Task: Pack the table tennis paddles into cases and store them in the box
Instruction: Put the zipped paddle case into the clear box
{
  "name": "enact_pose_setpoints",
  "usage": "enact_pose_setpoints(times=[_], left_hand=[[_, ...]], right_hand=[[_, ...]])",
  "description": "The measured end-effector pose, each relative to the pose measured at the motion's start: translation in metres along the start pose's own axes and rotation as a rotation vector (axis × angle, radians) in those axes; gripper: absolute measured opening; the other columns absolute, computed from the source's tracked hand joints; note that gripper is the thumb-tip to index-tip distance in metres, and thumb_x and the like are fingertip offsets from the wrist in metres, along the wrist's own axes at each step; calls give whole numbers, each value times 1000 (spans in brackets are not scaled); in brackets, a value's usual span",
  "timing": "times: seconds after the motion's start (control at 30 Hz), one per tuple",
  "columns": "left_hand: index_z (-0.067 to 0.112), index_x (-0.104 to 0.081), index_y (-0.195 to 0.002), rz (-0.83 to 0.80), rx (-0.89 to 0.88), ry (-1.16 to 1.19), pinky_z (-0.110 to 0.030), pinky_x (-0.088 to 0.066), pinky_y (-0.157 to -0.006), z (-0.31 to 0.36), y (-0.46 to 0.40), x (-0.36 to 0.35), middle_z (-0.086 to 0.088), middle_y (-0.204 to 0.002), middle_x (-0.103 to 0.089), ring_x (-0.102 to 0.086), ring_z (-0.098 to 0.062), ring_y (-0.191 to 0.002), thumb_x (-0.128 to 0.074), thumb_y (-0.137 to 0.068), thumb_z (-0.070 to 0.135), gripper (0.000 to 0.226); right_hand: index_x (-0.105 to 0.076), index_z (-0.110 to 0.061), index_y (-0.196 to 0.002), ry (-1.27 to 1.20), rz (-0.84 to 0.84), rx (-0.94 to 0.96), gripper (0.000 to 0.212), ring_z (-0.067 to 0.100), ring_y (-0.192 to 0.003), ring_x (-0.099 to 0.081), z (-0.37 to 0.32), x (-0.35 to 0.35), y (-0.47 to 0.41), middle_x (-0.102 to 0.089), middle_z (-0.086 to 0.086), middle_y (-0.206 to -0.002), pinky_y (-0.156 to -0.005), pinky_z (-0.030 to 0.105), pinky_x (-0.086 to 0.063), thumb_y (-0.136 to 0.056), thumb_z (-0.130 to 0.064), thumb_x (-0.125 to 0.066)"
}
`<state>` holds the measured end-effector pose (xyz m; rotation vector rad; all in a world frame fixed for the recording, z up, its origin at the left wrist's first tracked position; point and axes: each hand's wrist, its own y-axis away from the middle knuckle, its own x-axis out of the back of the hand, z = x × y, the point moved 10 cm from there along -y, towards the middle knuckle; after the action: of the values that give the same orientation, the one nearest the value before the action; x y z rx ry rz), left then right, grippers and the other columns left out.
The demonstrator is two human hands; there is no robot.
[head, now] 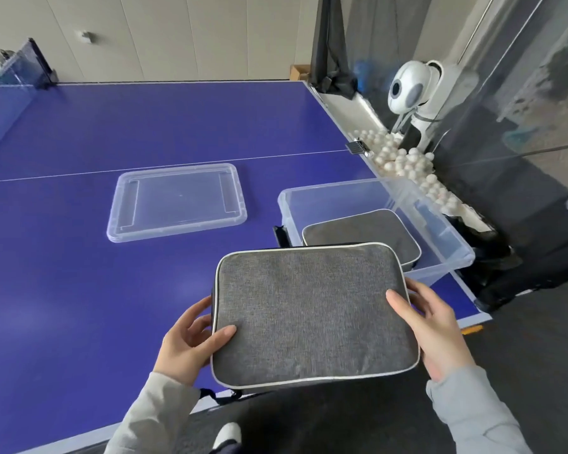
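A clear lid (176, 202) lies flat on the blue table (79, 273). The left hand (191, 342) and right hand (436, 329) grasp a grey case (312, 312) by its sides, near the box (440, 237), which holds another case (364, 232).

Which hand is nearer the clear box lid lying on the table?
Left. The left hand grips the left edge of the held grey case, below and slightly right of the lid. The right hand grips the case's right edge, much farther right, nearer the box.
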<state>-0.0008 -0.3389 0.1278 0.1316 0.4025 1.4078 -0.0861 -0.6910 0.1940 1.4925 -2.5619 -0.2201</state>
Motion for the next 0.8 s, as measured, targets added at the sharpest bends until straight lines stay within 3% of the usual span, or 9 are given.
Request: enact_pose_setpoints(times=[0.1,0.27,0.33,0.47,0.57,0.67,0.8], left_hand=[[29,-60,-108,-21,21,3,-26,-57,-58,-1,-6,-24,0,-87,-74,-70,-14,-72,-83,-61,5,58],[32,-59,-110,-16,35,-19,-36,-57,-69,10,-30,-65,3,-91,-75,-71,-13,-76,-88,-30,38,86],[31,-60,-110,-2,26,-3,-37,-56,-72,13,-48,-83,0,-94,-74,-71,-13,-78,-89,-35,34,80],[20,-55,-124,2,-2,8,-25,-57,-61,17,-89,-122,-8,-104,-70,-71,-14,-76,-77,-70,3,60],[18,-52,-128,1,1,6,-23,-57,-61,21,-117,-153,-8,-108,-68,-70,-11,-75,-70,-75,1,58],[16,-48,-129,7,-8,-32,-18,-56,-61,23,-142,-182,-8,-108,-65,-68,-8,-72,-68,-78,-3,57],[20,-39,-132,-11,-1,-91,-14,-53,-67,18,-160,-220,2,-109,-61,-66,-5,-83,-68,-78,-6,66]], right_hand=[[-69,-40,-90,10,42,21,37,-3,-87,-65,-5,22,-17,-70,-18,-93,-72,23,-48,-55,-49,-76],[-68,-33,-88,55,99,31,38,9,-94,-64,-16,51,-61,-70,-12,-92,-76,26,-48,-55,-50,-75],[-68,-34,-89,67,94,24,39,9,-95,-64,-21,59,-84,-70,-13,-91,-80,30,-50,-55,-51,-76],[-69,-26,-97,93,105,31,31,15,-98,-66,-34,77,-138,-71,-2,-99,-86,34,-51,-70,-38,-76],[-69,-30,-95,134,85,32,22,9,-89,-68,-43,88,-175,-73,-4,-96,-79,29,-51,-73,-34,-75],[-68,-36,-99,200,51,34,25,7,-93,-68,-47,100,-205,-73,-10,-98,-82,33,-52,-75,-37,-74],[-66,-40,-97,308,24,17,25,11,-97,-66,-43,110,-239,-72,-9,-100,-89,41,-54,-73,-38,-76]])
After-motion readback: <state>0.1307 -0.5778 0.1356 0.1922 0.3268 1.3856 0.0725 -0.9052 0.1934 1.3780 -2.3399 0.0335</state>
